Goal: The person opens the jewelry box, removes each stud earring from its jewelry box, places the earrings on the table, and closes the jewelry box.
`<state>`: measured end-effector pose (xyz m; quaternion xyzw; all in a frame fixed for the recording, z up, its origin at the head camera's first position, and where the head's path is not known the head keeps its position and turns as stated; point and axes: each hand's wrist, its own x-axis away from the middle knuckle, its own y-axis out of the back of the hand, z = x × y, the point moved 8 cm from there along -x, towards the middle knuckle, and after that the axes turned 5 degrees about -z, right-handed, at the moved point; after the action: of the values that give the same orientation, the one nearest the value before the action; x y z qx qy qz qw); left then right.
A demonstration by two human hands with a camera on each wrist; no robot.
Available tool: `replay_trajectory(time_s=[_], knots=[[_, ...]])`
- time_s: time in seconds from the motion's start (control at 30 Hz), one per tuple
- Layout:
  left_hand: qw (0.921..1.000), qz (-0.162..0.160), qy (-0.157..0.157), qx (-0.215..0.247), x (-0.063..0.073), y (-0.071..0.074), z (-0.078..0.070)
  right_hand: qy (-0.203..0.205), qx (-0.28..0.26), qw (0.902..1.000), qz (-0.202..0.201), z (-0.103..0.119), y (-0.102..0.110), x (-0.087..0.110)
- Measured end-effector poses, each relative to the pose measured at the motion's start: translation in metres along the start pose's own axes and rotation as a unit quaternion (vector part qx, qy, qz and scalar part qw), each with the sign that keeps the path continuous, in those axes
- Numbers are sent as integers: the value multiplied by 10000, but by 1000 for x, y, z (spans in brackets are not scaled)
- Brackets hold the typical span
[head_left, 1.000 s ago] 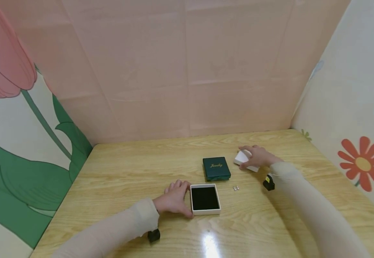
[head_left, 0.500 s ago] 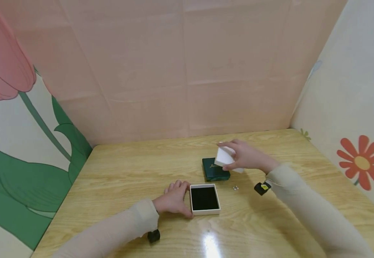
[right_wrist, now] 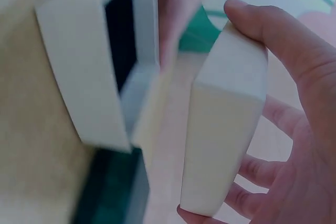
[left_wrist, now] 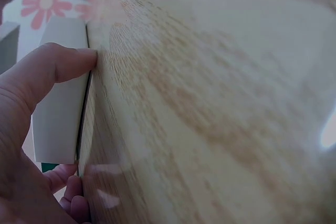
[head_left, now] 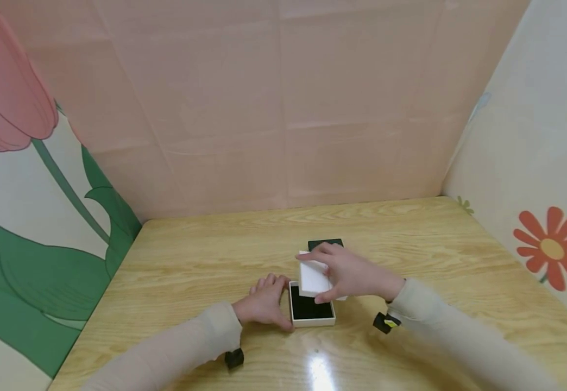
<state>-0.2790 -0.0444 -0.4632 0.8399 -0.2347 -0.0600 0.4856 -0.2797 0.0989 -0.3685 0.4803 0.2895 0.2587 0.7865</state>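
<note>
A white open-topped jewelry box base (head_left: 313, 321) with a black inside sits on the table. My left hand (head_left: 265, 304) grips its left side, thumb at the near corner and fingers at the far one. In the left wrist view the thumb (left_wrist: 73, 64) presses along the white wall. My right hand (head_left: 352, 274) pinches a plain white foam pad (right_wrist: 223, 135) between thumb and fingers. The pad hangs tilted over the far part of the box base. Behind my right hand a dark green box lid (head_left: 325, 244) is partly hidden.
The wood-grain table (head_left: 190, 255) meets a pink sheet (head_left: 215, 108) at the back. Flower-printed panels stand on both sides, with a red flower (head_left: 552, 248) on the right one. A black wrist camera (head_left: 386, 322) hangs below the right cuff.
My right hand has lifted the white foam pad off the right of the table and carried it left and nearer, over the box base. My left hand stays put. Small silvery pieces are now hidden.
</note>
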Motion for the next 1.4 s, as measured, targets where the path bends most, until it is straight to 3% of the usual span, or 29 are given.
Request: replay_trajectory(time_s=[0.23,0.5,0.97,1.4], knots=[[10000,93,31,9,-1,-1,1,-84,-18,9995,293,12,-26,5],[10000,82,20,25,1,0,-1,58,292,9989,366,15,-39,5],[9999,94,56,68,0,-3,2,-21,524,9971,555,11,-53,4],[10000,34,62,8,-2,-3,3,-22,421,9970,645,10,-58,3]])
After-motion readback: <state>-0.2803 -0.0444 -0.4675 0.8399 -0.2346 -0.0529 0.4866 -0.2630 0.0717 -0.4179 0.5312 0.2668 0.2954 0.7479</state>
